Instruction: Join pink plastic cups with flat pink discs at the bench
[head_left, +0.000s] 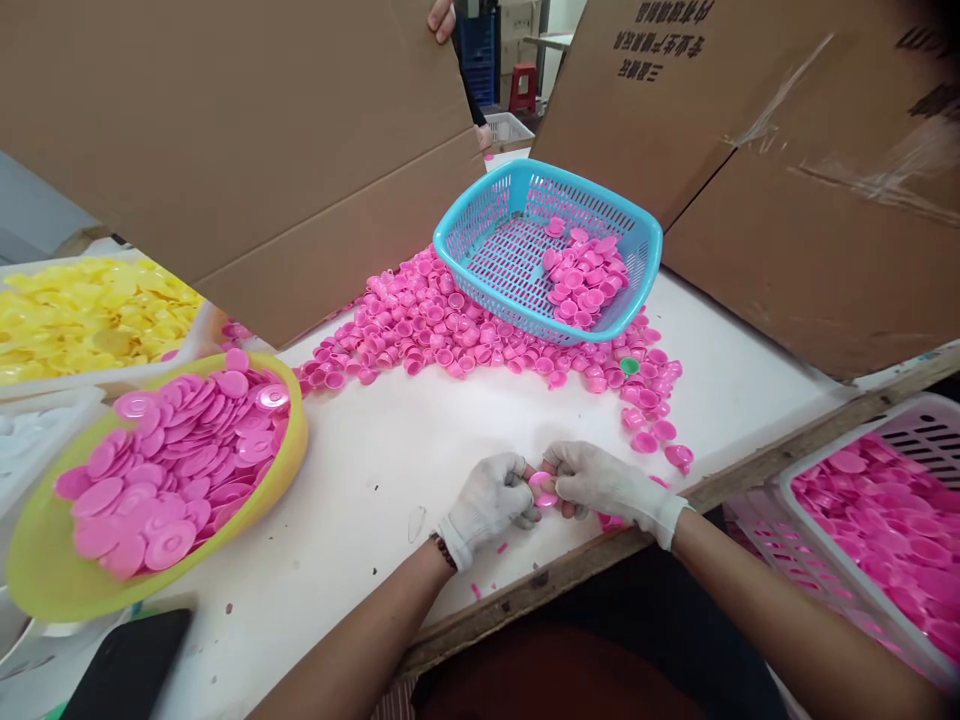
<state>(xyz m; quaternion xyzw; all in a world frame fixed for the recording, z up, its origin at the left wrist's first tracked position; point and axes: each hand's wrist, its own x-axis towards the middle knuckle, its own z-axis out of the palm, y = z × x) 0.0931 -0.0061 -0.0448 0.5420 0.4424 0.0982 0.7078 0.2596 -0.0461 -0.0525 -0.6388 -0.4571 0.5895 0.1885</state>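
Observation:
My left hand and my right hand, both in white gloves with bare fingertips, meet near the table's front edge. Between them their fingers pinch a small pink toy cup, partly covered by the fingertips. Beyond my hands, a wide heap of pink toy cups spreads over the white table. One green piece lies among them. Another pink piece shows under my right wrist at the edge.
A blue basket holding pink cups rests on the heap. Pink saucers fill a yellow bowl at left, near a black phone and a tray of yellow pieces. Cardboard walls the back; a crate stands right. Another person's hand grips the cardboard.

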